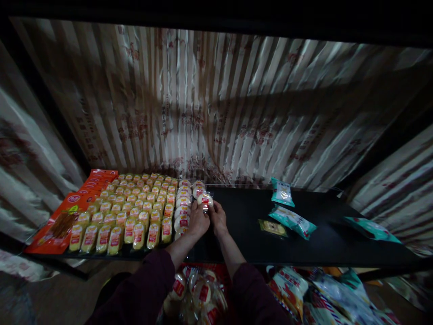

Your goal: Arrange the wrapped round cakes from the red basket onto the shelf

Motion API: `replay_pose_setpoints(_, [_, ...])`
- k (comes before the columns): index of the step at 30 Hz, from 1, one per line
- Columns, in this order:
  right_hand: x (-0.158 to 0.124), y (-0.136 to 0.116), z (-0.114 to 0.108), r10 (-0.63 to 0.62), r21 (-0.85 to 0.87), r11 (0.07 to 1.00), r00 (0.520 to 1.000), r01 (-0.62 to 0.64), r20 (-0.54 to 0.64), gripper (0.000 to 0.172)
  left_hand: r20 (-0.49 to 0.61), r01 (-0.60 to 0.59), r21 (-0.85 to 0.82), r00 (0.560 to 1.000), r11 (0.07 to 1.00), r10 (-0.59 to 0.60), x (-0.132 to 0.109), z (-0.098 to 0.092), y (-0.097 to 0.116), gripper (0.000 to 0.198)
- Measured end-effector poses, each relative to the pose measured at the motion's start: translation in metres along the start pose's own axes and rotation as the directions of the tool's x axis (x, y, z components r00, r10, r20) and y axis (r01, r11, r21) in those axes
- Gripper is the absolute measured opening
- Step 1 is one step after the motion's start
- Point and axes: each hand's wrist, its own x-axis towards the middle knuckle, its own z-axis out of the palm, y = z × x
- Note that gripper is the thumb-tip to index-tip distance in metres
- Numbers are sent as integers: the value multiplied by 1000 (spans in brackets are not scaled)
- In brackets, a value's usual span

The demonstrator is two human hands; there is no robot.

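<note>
Both my hands meet around one round white packaged cake (pixel 204 200) with a red label, above the black shelf (pixel 237 234). My left hand (pixel 199 220) grips its left lower side, and my right hand (pixel 218 217) pinches its right edge. Just left of them runs a column of the same round white cakes (pixel 183 211), overlapping front to back. Behind the held one, another white cake (pixel 199 186) starts a second column. Below the shelf edge, between my forearms, a red-lined container holds a heap of more round white cakes (pixel 203 292).
Rows of yellow packaged cakes (pixel 138 234) fill the shelf's left part, beside orange packets (pixel 56 232). To the right lie teal packets (pixel 294 220) and a small yellowish packet (pixel 272 227). Mixed snack bags (pixel 291 286) sit below right. A striped sheet (pixel 189 113) hangs behind.
</note>
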Motion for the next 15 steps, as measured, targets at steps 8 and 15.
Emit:
replay_pose_setpoints(8, [23,10,5,-56,-209,976,998,56,7,40,24,15,28,1000,1000,-16,8,6,-1,51])
replay_pose_setpoints(15, [25,13,8,-36,-223,974,999,33,-7,43,51,32,62,998,998,-36,11,2,2,51])
